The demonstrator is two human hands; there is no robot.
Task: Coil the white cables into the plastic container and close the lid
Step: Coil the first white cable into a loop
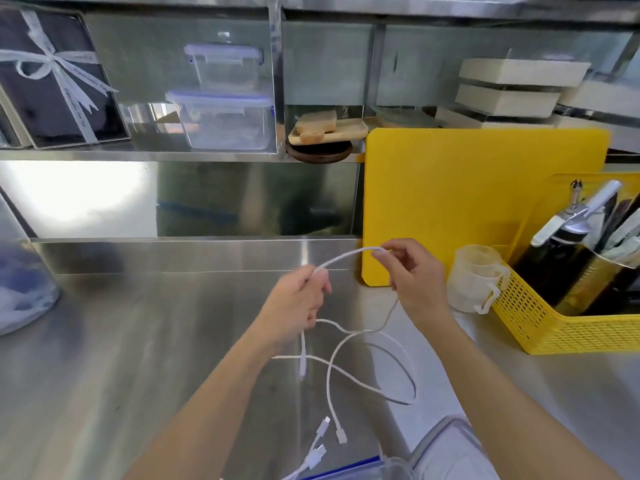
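A white cable (346,258) arcs between my two hands above the steel counter. My left hand (298,303) is closed around one part of it, and my right hand (415,278) pinches it at the top of the arc. The rest of the cable hangs down and lies in loose loops (374,362) on the counter. More white cable ends with plugs (325,441) lie near the bottom edge. The clear plastic container (391,471) with a blue-trimmed rim shows at the bottom edge, its lid (446,445) lying beside it on the right.
A yellow cutting board (485,202) leans against the back wall. A yellow mesh basket (540,323) with bottles stands at right, a plastic measuring cup (474,278) beside it. A large jar (20,289) sits at far left. Shelves above hold lidded containers (221,119).
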